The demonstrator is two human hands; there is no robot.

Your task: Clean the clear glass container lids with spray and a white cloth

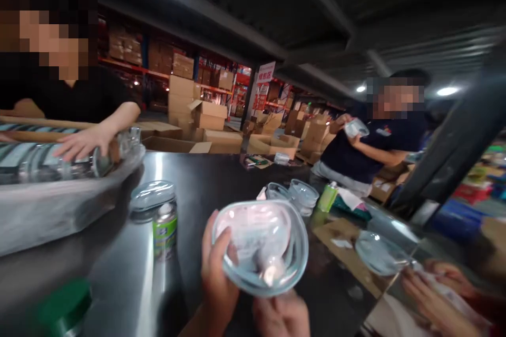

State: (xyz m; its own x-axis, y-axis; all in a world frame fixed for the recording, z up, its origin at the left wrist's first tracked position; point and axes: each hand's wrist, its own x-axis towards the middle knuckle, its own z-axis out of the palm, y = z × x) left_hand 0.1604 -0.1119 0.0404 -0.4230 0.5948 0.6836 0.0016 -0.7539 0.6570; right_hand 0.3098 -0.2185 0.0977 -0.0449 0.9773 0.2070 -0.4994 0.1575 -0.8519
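My left hand (219,268) grips a clear glass food container (300,242) by its left side, thumb over the rim. The container is tilted, its inside facing me. Just below its lower edge is my right hand (282,316), fingers curled, partly hidden and blurred. A small whitish shape (272,273) shows in or through the glass near that hand; I cannot tell what it is. To the left on the steel table (190,179) stand a green-labelled spray can (165,231) and another glass container (153,195).
More glass containers (303,192) and a green can (327,197) sit beyond. At right, a glass dish (379,253) lies near cardboard (343,242) and another person's hands (435,289). A green lid (65,300) is front left. A co-worker's hand (85,142) rests on packed glassware; another person (371,137) stands behind.
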